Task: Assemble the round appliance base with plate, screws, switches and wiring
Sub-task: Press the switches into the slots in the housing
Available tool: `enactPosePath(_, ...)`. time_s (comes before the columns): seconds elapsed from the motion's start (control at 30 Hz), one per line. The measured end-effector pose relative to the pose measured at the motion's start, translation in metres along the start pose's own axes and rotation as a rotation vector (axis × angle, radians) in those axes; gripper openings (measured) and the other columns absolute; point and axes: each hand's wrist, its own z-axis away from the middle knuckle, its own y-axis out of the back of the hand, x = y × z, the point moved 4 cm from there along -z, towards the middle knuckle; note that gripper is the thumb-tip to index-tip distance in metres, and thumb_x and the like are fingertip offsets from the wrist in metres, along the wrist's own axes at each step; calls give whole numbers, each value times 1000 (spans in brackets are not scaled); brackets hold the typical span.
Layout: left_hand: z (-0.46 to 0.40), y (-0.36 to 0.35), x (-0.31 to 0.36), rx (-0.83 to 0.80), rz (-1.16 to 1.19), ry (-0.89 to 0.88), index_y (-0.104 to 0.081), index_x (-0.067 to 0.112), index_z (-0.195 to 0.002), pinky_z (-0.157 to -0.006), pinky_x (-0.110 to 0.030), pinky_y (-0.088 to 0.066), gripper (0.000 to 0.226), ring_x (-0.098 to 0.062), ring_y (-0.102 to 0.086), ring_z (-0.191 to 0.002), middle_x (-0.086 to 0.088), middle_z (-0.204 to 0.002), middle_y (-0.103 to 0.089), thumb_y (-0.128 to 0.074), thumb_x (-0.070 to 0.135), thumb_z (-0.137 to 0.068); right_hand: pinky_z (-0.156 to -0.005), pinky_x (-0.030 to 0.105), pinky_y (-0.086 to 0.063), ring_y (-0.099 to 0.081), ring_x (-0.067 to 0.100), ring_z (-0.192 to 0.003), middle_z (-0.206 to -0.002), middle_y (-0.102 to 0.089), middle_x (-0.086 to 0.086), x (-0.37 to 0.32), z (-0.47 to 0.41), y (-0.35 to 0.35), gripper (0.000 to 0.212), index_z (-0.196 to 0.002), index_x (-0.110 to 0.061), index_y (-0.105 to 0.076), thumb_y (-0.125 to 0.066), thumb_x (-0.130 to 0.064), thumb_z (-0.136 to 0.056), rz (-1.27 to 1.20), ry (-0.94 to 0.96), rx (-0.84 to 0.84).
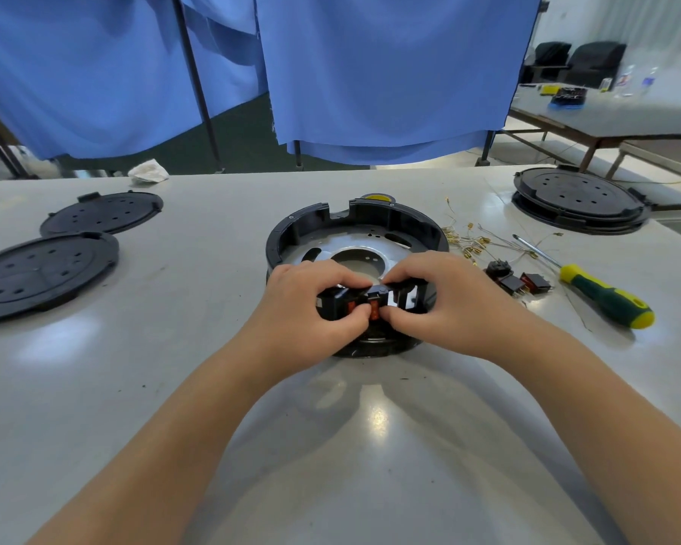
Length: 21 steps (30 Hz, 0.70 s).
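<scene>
The round base (pixel 356 245), a black ring with a silver plate (pixel 354 251) seated inside, is found on the tabletop (pixel 213 387) about midway between the left and right edges, nearer the far edge than the near one. Its near wall is largely hidden behind both hands. A switch (pixel 374 306) with an orange-red rocker is seen at an opening in that wall; whether it is fully seated cannot be told. A 2nd orange-red rocker (pixel 350 307) is partly visible just to its left.

The left hand (pixel 311 304) is curled round the near wall, with its thumb against the switch face and its fingers over the rim. The right hand (pixel 437 298) is likewise curled, pinching the switch from the right side between thumb and forefinger. Both forearms reach in from the near edge, cut off by the frame.

Toward the right edge, 2 loose switches (pixel 521 283) are noted beside a tangle of thin wires (pixel 472 241) with brass terminals, individual strands being too fine to follow. A green-and-yellow screwdriver (pixel 602 295) lies just beyond them. A stack of black round covers (pixel 578 198) sits at the far right corner. 2 more black covers (pixel 63 245) lie toward the left edge, the nearer cut off.
</scene>
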Motion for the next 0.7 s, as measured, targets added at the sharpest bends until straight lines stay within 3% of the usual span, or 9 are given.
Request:
enactPosePath(0.1, -1, 0, 0, 5, 5, -67, -77, 28, -97, -86, -46, -50, 19, -10, -67, -88, 15, -86, -72, -65, 31, -82, -78, 33, -49, -61, 6, -86, -86, -68, -10, -1, 0, 1, 27, -96, -21, -72, -61, -43, -83, -26, -5, 0)
enactPosePath(0.53, 0, -1, 3, 126, -69, -118, -79, 29, -87, -77, -41, -51, 15, -8, -65, -79, 17, -78, -71, -66, 25, -81, -72, 29, -44, -58, 9, -76, -78, -67, -10, -4, 0, -4, 15, -86, -18, -72, -64, -31, -87, 58, 34, 123)
enactPosePath(0.7, -2, 8, 2, 32, -90, -157, -79, 23, -90, -75, -39, -52, 16, -9, -67, -79, 13, -80, -73, -66, 24, -82, -87, 21, -39, -54, 8, -98, -96, -67, -10, 1, 0, -4, 21, -99, -20, -71, -66, -35, -86, 48, 28, 108)
